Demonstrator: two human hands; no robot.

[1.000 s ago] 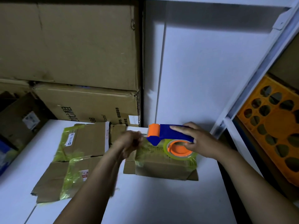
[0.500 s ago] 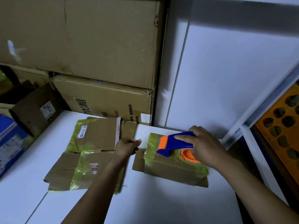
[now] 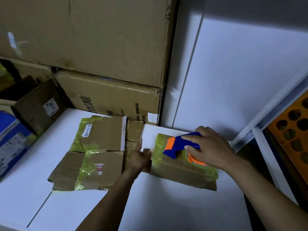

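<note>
The right hand curls round the blue and orange plastic tape dispenser, which sits on top of the small brown cardboard box banded with yellow-green tape. The left hand touches that box's left end flap with one finger straight; the rest are blurred, so a pinch cannot be told. The box lies on the white table, right of the flattened taped cardboard sheets; large brown cartons stack at the far side

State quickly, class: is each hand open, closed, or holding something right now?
Left hand: open, fingers straight, at the left end of the taped box.
Right hand: closed around the tape dispenser, which sits on that box.
</note>
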